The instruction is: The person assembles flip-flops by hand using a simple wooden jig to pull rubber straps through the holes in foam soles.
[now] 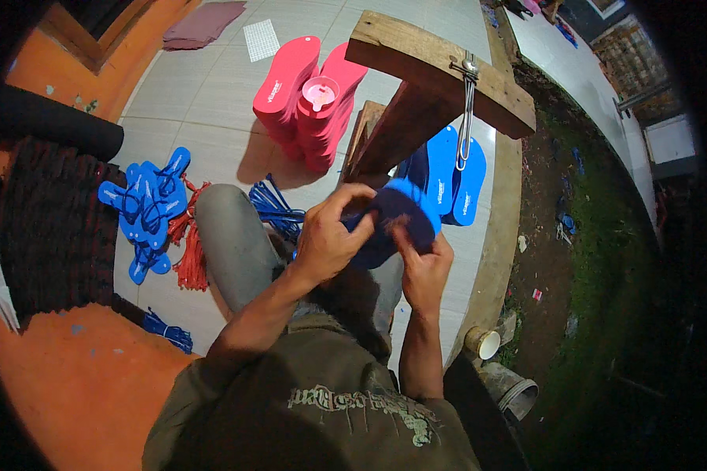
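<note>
Head view, the only one I have: I see both hands meeting in the middle of the frame over a blue sandal sole, held up above the lap, just near of the wooden jig. My left hand is clenched over the sole's left edge, thumb on top and fingers curled under. My right hand grasps the near right edge, thumb pressed onto the dark face. Whether a strap is already in the sole I cannot tell; the fingers cover that part.

To do this well, I judge the sole should stay flat between the two grips, with the thumbs working near the holes instead of bending the foam.

A metal hook hangs from the jig, just far of the hands, in front of a stack of blue soles. Far left of it stand red soles with a pink funnel on top. Finished blue sandals lie well left on the tiled floor, beside red cords and blue straps.
</note>
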